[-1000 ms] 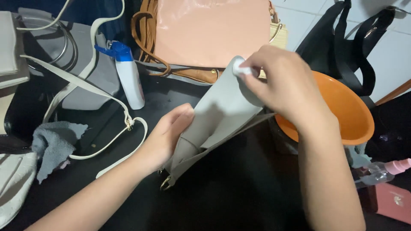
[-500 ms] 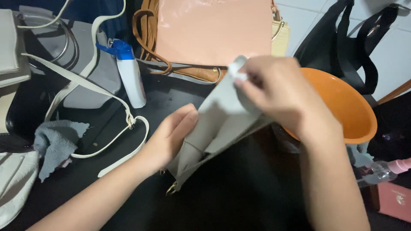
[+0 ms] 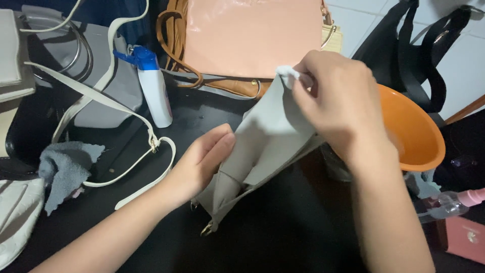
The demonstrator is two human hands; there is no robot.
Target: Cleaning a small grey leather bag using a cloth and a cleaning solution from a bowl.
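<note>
At the left edge we see a grey rag (image 3: 63,169) and cream strap (image 3: 108,103) crowding the counter (image 3: 303,237), bare only in front. Our left hand (image 3: 202,162) braces the pale grey bag (image 3: 262,146) mid-counter with fingers flat. Our right hand (image 3: 341,103) pinches a white cloth (image 3: 289,75) at the bag's top edge, hiding part of the orange bowl (image 3: 414,131).

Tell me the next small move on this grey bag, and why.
Probably draw the right hand and its white wipe down the grey bag: the wipe sits at the top corner, the left hand braces the side, and the panel below lies exposed.
</note>
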